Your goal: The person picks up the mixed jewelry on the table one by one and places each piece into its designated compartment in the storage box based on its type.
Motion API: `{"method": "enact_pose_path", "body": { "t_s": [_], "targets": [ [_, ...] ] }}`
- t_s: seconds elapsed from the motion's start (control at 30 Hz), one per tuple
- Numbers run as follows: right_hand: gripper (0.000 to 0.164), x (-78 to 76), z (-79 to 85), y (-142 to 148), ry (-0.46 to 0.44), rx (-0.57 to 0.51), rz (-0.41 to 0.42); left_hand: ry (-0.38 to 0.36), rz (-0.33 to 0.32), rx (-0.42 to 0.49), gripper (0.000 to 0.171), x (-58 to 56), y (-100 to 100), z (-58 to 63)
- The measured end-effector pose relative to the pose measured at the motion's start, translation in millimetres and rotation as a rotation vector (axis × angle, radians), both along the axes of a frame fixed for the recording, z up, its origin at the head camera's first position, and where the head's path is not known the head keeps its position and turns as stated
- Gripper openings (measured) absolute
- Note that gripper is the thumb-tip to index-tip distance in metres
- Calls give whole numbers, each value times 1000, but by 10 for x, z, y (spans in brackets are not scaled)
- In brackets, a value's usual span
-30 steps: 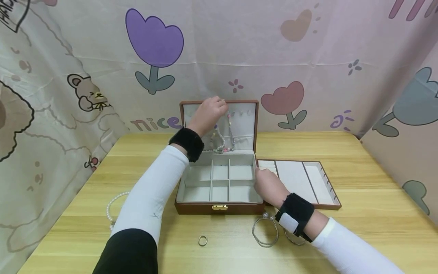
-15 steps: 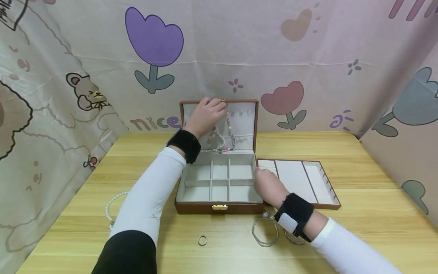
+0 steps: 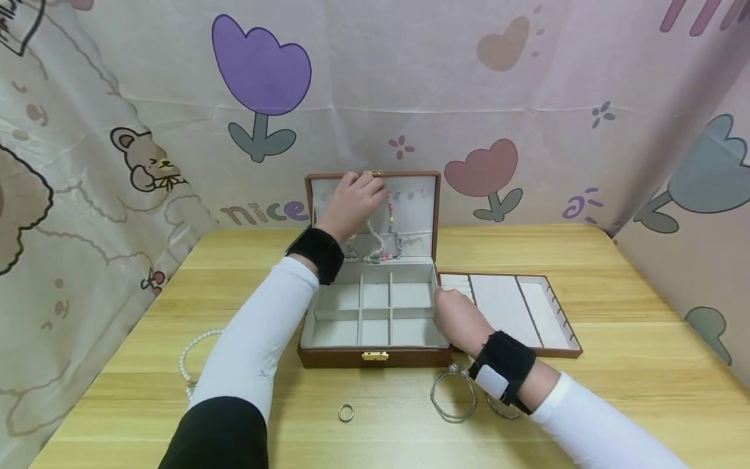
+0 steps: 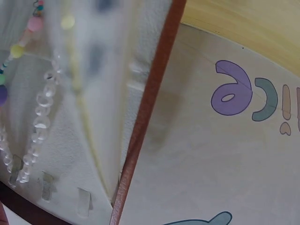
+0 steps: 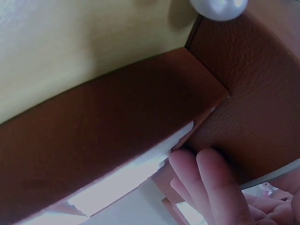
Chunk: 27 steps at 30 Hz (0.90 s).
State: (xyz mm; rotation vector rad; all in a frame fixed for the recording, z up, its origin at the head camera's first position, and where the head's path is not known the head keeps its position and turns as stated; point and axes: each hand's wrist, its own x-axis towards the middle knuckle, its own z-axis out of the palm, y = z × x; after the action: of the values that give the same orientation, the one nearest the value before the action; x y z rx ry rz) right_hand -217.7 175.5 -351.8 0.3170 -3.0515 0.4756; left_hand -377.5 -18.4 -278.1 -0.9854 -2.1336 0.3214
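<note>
The brown, leather-textured rectangular jewellery box (image 3: 346, 358) stands open on the pale wood-grain table (image 3: 504, 251); the right hand (image 3: 463, 320) grips its right side, while the left hand (image 3: 353, 203) is at its white-lined lid (image 3: 420, 228), whether pinching anything I cannot tell; a careless tug there could tangle or unhook the white-beaded necklace (image 4: 41, 122). The printed fabric backdrop (image 3: 375, 71) reads "nice"; no brand shows.

Box (image 3: 336, 358): brown, off-white lining (image 3: 418, 228)
Clasp (image 3: 375, 356): gold
Tray (image 3: 498, 303): brown edge, white inside
Ring (image 3: 346, 420): gold from here
Beads (image 4: 35, 23): pink, yellow, purple, pearly
Wristbands (image 3: 320, 252): black
Table (image 3: 398, 446): yellow woodgrain
Backdrop (image 3: 381, 71): pale, tulip-and-bear print
</note>
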Motion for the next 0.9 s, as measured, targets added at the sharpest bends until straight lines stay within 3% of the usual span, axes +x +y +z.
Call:
{"method": "enact_pose_path", "body": {
  "t_s": [0.2,0.3,0.6,0.9],
  "targets": [
    [16,-5,1,9,3,-2,1,90,79,-62,31,6,0,-11],
    [16,-4,-3,7,9,-7,7,95,88,-61,32,19,-2,-20],
    [18,20,7,2,9,23,3,-32,-7,46,42,93,-94,-51],
    [20,6,16,-4,-9,19,-5,-298,-82,75,29,240,-335,-133]
  ]
}}
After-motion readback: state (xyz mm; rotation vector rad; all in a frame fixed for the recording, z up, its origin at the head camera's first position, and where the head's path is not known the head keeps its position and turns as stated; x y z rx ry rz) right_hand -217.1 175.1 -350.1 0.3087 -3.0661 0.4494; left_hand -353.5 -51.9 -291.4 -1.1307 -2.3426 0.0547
